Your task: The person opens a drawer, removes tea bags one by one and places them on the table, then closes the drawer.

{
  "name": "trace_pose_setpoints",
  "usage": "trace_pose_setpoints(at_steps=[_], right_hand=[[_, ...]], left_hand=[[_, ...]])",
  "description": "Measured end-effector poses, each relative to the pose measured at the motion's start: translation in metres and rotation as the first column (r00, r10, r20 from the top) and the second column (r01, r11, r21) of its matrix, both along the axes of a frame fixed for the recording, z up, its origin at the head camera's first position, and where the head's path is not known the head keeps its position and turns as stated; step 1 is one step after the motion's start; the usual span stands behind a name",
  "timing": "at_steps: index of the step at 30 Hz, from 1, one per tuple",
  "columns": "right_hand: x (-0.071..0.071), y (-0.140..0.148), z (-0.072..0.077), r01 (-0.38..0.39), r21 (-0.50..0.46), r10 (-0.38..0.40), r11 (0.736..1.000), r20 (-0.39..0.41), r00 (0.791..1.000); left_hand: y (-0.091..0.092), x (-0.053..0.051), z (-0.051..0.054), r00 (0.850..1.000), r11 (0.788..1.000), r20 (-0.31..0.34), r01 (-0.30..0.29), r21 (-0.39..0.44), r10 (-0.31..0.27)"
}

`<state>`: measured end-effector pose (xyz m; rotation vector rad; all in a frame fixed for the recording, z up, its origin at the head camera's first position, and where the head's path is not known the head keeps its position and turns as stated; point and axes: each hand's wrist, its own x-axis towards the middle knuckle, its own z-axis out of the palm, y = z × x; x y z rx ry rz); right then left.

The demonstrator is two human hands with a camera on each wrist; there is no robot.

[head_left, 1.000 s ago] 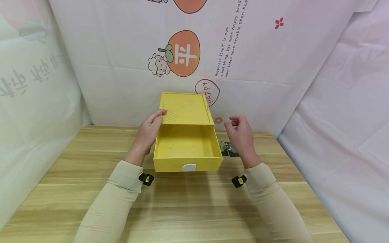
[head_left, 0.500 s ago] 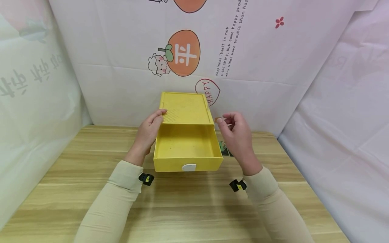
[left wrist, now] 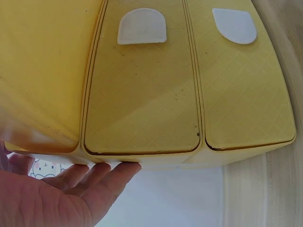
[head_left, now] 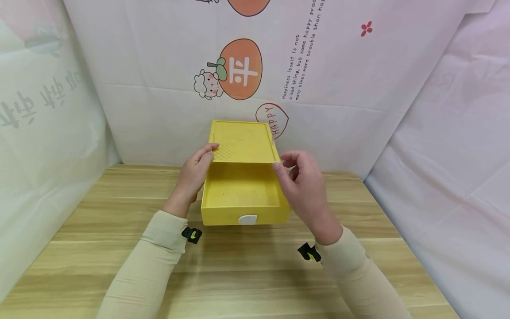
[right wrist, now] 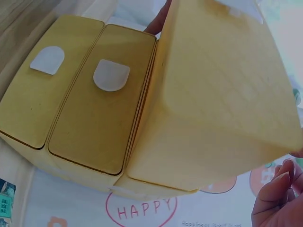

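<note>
A yellow drawer cabinet (head_left: 243,137) stands on the table, its top drawer (head_left: 243,215) pulled out toward me. The visible inside of that drawer is bare, and its front has a white tab (head_left: 248,219). My left hand (head_left: 194,170) rests against the cabinet's left side, a fingertip over the top edge. In the left wrist view its extended fingers (left wrist: 111,182) touch the side wall. My right hand (head_left: 304,181) is beside the front right top corner, fingers loosely bent, with nothing seen in it. Whether it touches the cabinet I cannot tell.
Two lower drawers show shut in the wrist views, a middle one (right wrist: 94,123) and a bottom one (left wrist: 246,94). A dark green printed card (right wrist: 6,205) lies right of the cabinet. Behind stands a printed white cloth (head_left: 159,124); the wooden table (head_left: 239,283) extends toward me.
My right hand has moved left to the cabinet's front right corner, now covering the cards in the head view. My left hand, the cabinet and the pulled-out drawer have stayed put.
</note>
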<state>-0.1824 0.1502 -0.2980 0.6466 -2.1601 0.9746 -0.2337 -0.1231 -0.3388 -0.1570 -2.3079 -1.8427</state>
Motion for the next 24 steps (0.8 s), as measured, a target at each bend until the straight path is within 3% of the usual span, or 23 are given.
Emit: trace_pose_setpoints(at_steps=[6, 13, 24], right_hand=[[0.008, -0.004, -0.005, -0.06, 0.036, 0.063, 0.998, -0.103, 0.993], [0.014, -0.01, -0.013, -0.097, 0.134, 0.131, 0.986, -0.278, 0.952], [0.029, -0.018, -0.025, -0.135, 0.244, 0.219, 0.96, -0.359, 0.907]], left_hand=[[0.0, 0.0, 0.0, 1.0, 1.0, -0.006, 0.007, 0.001, -0.007], [0.0, 0.0, -0.001, 1.0, 1.0, -0.007, 0.01, -0.007, -0.01], [0.0, -0.001, -0.001, 1.0, 1.0, -0.008, 0.004, -0.011, -0.004]])
